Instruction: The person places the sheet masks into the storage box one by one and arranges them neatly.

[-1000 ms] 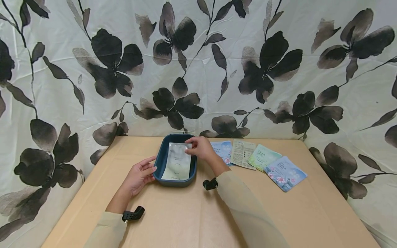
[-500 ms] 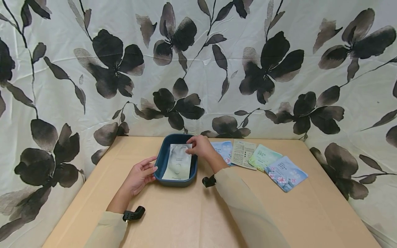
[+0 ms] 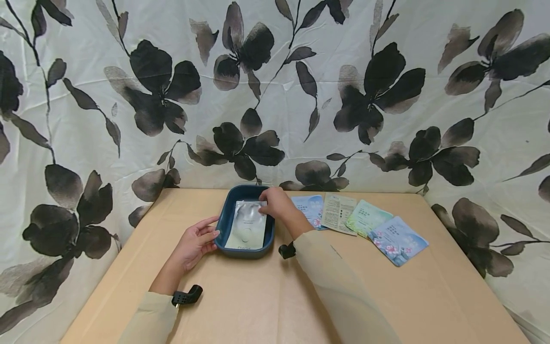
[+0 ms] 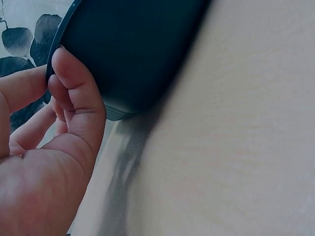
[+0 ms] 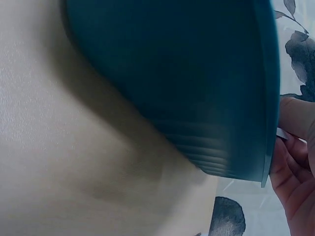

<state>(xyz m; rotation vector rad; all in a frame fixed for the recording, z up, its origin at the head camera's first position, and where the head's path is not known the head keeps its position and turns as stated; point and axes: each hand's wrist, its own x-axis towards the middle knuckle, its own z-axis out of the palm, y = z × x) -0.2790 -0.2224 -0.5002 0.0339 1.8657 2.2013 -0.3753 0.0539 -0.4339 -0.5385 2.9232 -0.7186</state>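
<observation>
A dark blue, deep rectangular bin (image 3: 246, 253) stands near the table's far edge. Inside it lies a flat silvery-white sachet (image 3: 247, 229) with faint print, leaning toward the right rim. At that upper right rim my right hand (image 3: 277, 204) pinches the sachet's top corner between thumb and finger; in the right wrist view a white sliver of the sachet (image 5: 281, 133) shows between them. On the opposite side my left hand (image 3: 194, 247) holds the bin's left rim. The left wrist view shows the thumb on the outer wall and a finger at the rim of the bin (image 4: 138, 49).
To the right, several flat sachets overlap in a fan: a blue one (image 3: 308, 209), a pale one with dense print (image 3: 338, 213), a green one (image 3: 367, 217) and a blue flowered one (image 3: 398, 240). Behind the tan table (image 3: 240, 306) hangs a flower-patterned cloth (image 3: 296, 110).
The sachet's surface shifts slightly and its sheen differs. Both hands keep their places at the bin; the whole view drifts a little to the right.
</observation>
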